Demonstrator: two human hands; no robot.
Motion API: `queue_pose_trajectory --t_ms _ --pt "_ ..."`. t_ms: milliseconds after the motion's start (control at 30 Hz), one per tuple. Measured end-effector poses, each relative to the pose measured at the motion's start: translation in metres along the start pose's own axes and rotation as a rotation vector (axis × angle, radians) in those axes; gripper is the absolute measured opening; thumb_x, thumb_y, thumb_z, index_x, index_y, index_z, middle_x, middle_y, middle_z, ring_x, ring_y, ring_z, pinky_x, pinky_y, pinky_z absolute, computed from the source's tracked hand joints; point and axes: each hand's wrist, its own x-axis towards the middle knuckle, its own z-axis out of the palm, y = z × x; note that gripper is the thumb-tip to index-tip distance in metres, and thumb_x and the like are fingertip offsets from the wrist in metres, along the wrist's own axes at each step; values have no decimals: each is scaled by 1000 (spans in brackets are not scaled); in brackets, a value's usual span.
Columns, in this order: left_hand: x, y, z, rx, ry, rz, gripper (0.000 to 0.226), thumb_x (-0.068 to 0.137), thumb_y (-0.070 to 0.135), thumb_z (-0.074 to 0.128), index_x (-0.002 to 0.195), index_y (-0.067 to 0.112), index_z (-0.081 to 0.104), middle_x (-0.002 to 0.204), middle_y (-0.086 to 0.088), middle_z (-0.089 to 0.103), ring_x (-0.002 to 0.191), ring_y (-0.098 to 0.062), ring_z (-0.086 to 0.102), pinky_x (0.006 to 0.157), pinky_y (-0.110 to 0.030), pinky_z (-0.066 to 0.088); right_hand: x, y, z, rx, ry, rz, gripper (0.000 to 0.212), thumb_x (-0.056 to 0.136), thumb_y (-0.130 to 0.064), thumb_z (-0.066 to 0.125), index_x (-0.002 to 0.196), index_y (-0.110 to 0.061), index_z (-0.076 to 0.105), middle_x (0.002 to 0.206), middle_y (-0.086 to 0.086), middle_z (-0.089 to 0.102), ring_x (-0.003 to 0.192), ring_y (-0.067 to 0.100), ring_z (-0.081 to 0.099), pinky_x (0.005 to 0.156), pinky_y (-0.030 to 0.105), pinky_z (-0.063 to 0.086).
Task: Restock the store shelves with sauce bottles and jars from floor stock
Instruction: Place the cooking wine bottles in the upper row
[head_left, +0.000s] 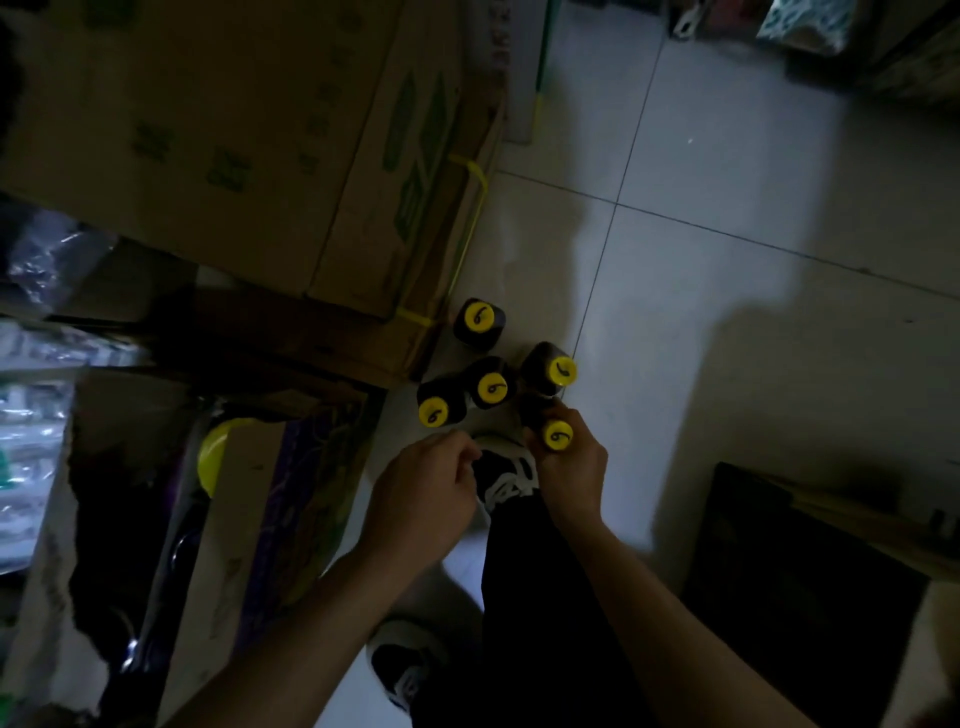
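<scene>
- Now, nearest the camera: two bare forearms reach down past a black-and-white shoe (506, 480) on the pale tiled floor (727, 208).
- Right hand (571, 467) grips a dark sauce bottle with a yellow cap (558, 434) just under the cap. The base is hidden, so I cannot tell whether it is lifted or standing.
- Left hand (431, 493): fingers curled, just beside the shoe. Whether it holds anything cannot be told.
- Just beyond: four more dark yellow-capped bottles (492, 387) stand upright on the floor, three bunched close and one apart nearer the carton.
- Farther: a large brown cardboard carton with green print (234, 130), bound by a yellow strap (470, 228).
- Step in hand, as I judge it: gathering floor stock. No shelf is in view.
- Next move likely calls for the left hand to take the nearest standing bottle by its neck without toppling its neighbours, then to carry both to the shelves.
</scene>
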Motion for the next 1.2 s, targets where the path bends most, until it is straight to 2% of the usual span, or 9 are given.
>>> queue_pose_trajectory --t_ms 167,300,400,567,667,767,867,933,1200 --pt "9 9 -13 -7 -5 -8 21 96 10 51 113 14 63 110 -4 66 101 -23 60 84 -41 52 -4 -2 -5 -25 -62 29 47 80 -12 78 124 -22 61 115 -6 67 109 16 62 90 25 51" --pt "-9 18 -39 37 7 4 20 96 11 50 111 11 64 109 -8 65 99 -28 60 81 -43 51 -25 -30 -28 -39 -150 148 83 80 -9 77 151 -20 34 152 4 40 141 23 34 115 39 33" --pt "-39 31 -74 81 6 12 21 97 13 48 111 10 63 110 -12 65 99 -31 60 81 -45 50 -53 -82 -58 -66 -38 -12 55 75 2 72 126 -12 57 105 -14 59 112 11 49 93 3 34" --pt "-118 84 -173 170 113 8 16 90 15 51 101 16 63 103 -7 65 96 -28 60 72 -34 44 -119 -237 -116 -65 -11 -129 23 81 1 63 102 -5 67 96 5 64 97 25 57 79 33 45" --pt "-192 123 -254 136 147 -26 11 90 21 50 93 26 59 104 -1 64 99 -23 61 81 -33 46 -190 -375 -135 55 -118 -245 15 83 1 62 91 -11 67 85 4 67 84 26 64 74 34 50" --pt "-284 159 -344 26 328 -23 12 84 31 49 85 28 61 95 4 69 92 -18 64 77 -33 50 -280 -521 -149 169 -344 -461 22 86 -4 59 86 -25 62 78 -5 66 72 11 62 62 20 47" --pt "-391 192 -442 -43 595 -20 14 90 22 58 96 20 70 96 3 72 92 -18 66 73 -17 49 -369 -648 -170 206 -501 -701 17 87 -11 59 91 -26 64 77 -1 69 72 18 65 65 35 52" --pt "-467 213 -507 -11 760 59 13 89 22 55 89 22 68 85 1 71 79 -19 66 67 -30 52 -425 -718 -187 254 -571 -858 18 85 -10 62 90 -27 64 79 -1 69 77 19 66 73 36 54" --pt "-732 289 -659 -90 1437 137 11 84 25 55 77 25 64 65 5 63 59 -6 55 59 -27 44 -630 -908 -239 387 -869 -1402 9 83 -27 58 90 -29 63 78 -8 69 76 7 65 73 29 53"
